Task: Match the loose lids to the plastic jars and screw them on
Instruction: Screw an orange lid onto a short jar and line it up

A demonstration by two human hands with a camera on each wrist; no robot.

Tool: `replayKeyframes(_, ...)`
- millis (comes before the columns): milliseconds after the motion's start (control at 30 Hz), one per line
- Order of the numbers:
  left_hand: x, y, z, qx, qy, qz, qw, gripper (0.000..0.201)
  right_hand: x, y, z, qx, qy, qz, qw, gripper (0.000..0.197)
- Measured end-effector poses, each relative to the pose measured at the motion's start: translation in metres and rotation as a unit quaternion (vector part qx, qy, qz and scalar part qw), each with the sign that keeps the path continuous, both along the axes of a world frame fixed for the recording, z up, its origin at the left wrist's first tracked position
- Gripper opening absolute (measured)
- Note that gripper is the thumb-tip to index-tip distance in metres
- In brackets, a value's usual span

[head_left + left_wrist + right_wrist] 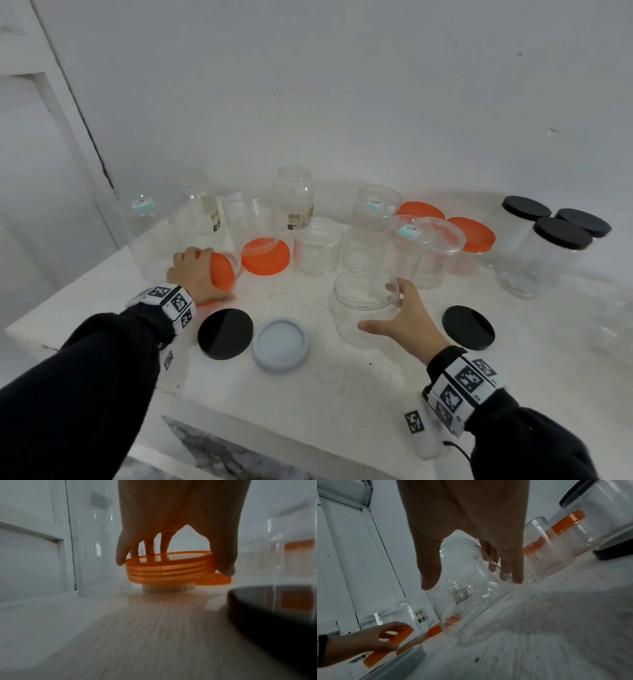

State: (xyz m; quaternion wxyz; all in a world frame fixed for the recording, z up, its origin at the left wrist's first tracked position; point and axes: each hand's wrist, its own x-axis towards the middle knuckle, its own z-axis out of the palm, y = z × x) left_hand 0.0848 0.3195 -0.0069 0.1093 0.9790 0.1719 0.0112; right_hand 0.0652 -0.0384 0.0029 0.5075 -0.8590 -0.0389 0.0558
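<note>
My left hand (197,274) grips an orange screw lid (222,271) by its rim at the table's left side. In the left wrist view the orange lid (164,573) hangs tilted just above the tabletop, between my thumb and fingers (120,559). My right hand (380,306) holds an open clear plastic jar (363,308) that stands mid-table, thumb on its near wall and fingers at the far side of its neck. The right wrist view shows the clear jar (471,601) between thumb and fingers (515,574).
Loose on the white table (308,394) lie a black lid (225,334), a grey lid (281,344), another black lid (468,328) and an upturned orange lid (265,256). Several open clear jars stand behind. Orange-lidded jars (471,234) and black-lidded jars (561,233) stand back right.
</note>
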Motion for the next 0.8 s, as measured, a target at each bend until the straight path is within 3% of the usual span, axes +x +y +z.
replayKeyframes(100, -0.008, -0.008, 0.014, -0.069, -0.063, -0.025, 0.995, 0.106, -0.006, -0.007, -0.003, 0.014, 0.018, 0.006, 1.0, 0.101)
replayKeyframes(333, -0.031, -0.082, 0.044, -0.161, -0.122, -0.202, 0.958, 0.106, -0.023, -0.027, -0.006, 0.032, 0.045, 0.019, 0.998, 0.09)
replayKeyframes(567, -0.046, -0.174, 0.042, -0.264, -0.048, -0.33, 0.905, 0.116, -0.042, -0.054, -0.007, 0.045, 0.065, 0.04, 0.996, 0.097)
replayKeyframes(800, -0.057, -0.244, 0.039, -0.224, -0.022, -0.418, 0.88, 0.105, -0.057, -0.086, -0.006, 0.033, 0.071, 0.057, 0.995, 0.094)
